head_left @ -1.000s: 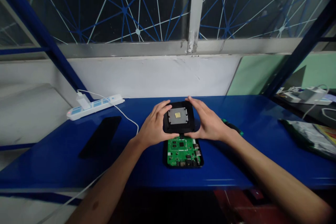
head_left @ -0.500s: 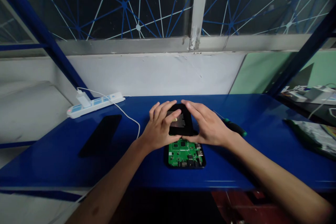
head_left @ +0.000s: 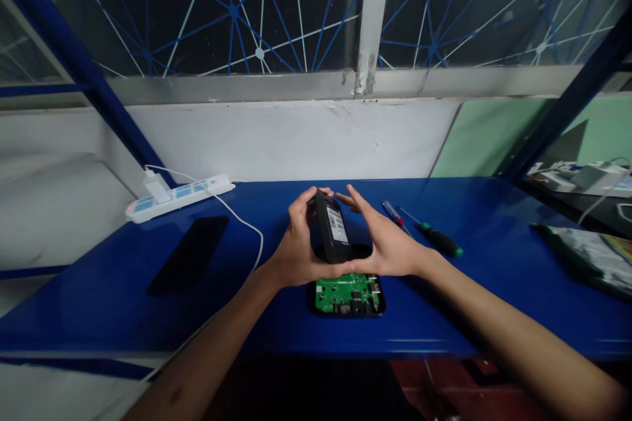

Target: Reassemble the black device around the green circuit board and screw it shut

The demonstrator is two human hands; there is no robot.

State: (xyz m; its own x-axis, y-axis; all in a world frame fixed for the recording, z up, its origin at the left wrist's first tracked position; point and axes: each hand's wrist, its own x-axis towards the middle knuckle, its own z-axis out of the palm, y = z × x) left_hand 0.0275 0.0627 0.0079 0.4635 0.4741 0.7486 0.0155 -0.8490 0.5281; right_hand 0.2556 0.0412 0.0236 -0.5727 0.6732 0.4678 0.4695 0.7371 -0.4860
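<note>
My left hand [head_left: 302,253] is closed round a black plastic device cover [head_left: 323,227], its thumb along the near edge. The cover stands tilted on its side, with a white printed label [head_left: 338,223] facing right. My right hand [head_left: 382,237] is open beside it, fingers stretched and apart. Its thumb tip reaches the cover's near lower corner; whether it touches cannot be made out. Just below both hands, a green circuit board [head_left: 345,294] lies in a black lower casing [head_left: 382,310] on the blue table. The hands hide the far part of the board.
Right of my hands lie a red-and-clear screwdriver [head_left: 394,212] and a green-and-black screwdriver [head_left: 442,240]. A black phone-like slab [head_left: 190,255] and a white power strip [head_left: 185,195] with a cable are on the left. A plastic packet [head_left: 587,256] lies far right.
The cover has been turned from showing its inside to showing its labelled outer face. My right fingers have come away from it, and the red-and-clear screwdriver is now visible.
</note>
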